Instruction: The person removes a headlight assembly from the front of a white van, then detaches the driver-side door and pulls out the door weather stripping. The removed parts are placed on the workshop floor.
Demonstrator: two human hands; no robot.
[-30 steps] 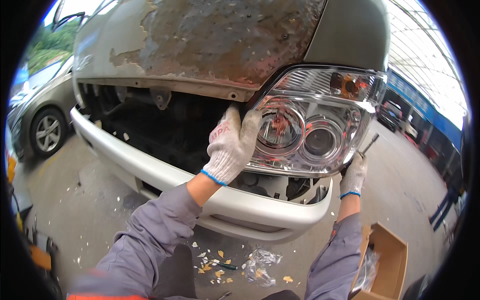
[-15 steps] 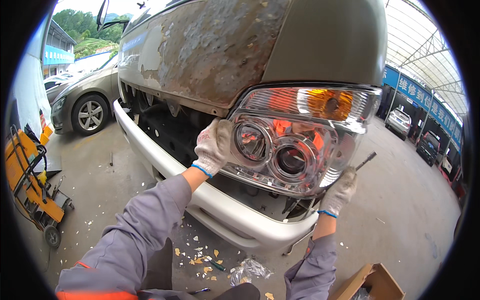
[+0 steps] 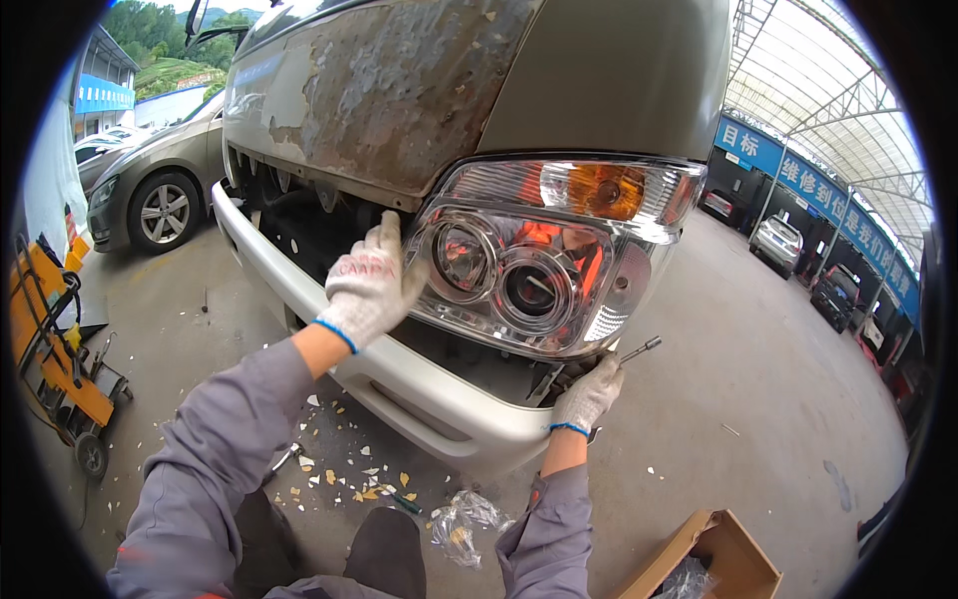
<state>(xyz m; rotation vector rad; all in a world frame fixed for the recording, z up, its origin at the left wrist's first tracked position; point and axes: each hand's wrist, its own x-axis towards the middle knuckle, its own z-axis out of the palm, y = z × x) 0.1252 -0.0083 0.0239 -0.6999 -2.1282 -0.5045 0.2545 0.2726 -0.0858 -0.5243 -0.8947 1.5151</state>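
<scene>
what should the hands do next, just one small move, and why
Probably steady the inner edge of the headlight with the left hand: that hand is open right beside it, while the right hand, at the lower outer corner, also holds a socket tool, and a dark gap shows between headlight and bumper.

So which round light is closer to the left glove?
The upper-left round lamp, beside the left glove; the other round lamp sits lower and farther right.

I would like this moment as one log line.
left hand: open, at left edge of headlight | right hand: holding metal rod, near headlight's lower corner
</scene>
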